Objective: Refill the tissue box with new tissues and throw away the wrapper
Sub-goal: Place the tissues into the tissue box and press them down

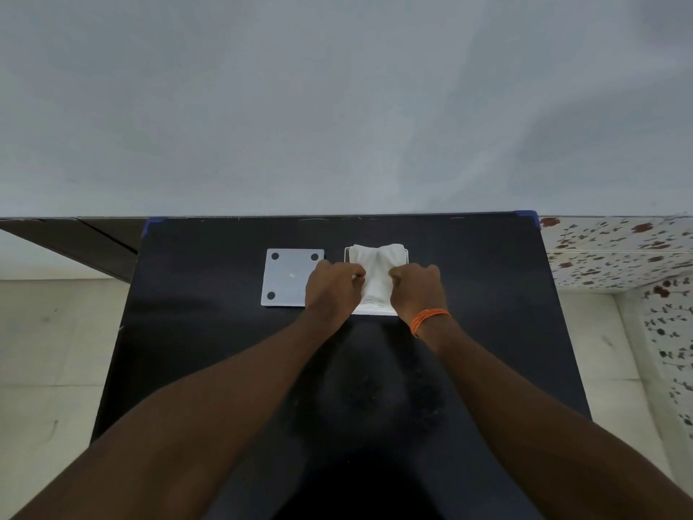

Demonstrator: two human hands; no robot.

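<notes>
A stack of white tissues (378,270) sits in the open white tissue box (375,311) near the far middle of the black table (210,332). My left hand (332,289) pinches the tissues' left side and my right hand (416,289) pinches their right side, bunching the stack in the middle. The box's flat white base plate (287,275), with dark round pads at its corners, lies just left of the box, partly under my left hand. No wrapper is visible.
A plain grey wall (337,106) rises right behind the table's far edge. A floral-patterned surface (615,253) stands to the right. Pale floor tiles (48,350) lie on both sides of the table.
</notes>
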